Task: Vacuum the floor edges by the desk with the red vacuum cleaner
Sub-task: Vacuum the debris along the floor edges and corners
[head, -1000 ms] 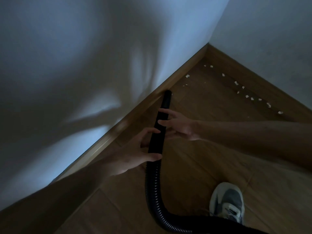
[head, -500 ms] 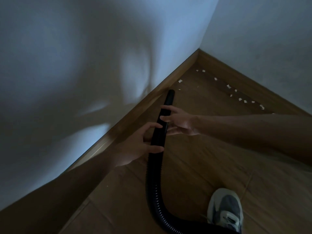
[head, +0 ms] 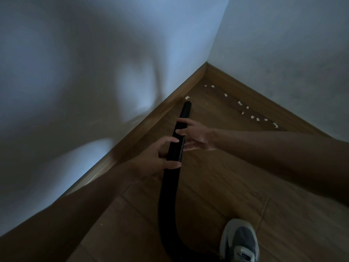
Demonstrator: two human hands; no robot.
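Note:
A black ribbed vacuum hose [head: 168,195] runs up from the bottom of the view toward the room's corner. Its open tip [head: 186,105] lies close to the left skirting board, just short of a white paper scrap [head: 187,97]. My left hand [head: 156,159] grips the hose from the left, thumb and fingers curled round it. My right hand [head: 194,135] holds it a little further up, fingers laid over the tube. Several more white scraps [head: 253,117] lie along the right skirting board. The red vacuum body is out of view.
Two white walls meet at a corner [head: 206,63] with wooden skirting [head: 132,137] at their foot. The floor is brown wood-look tile [head: 217,186]. My grey and white shoe [head: 239,242] stands at the bottom right beside the hose. The light is dim.
The hose tip has slid forward along the left skirting toward the corner, nearing the closest scrap. Both hands kept their hold and moved with it.

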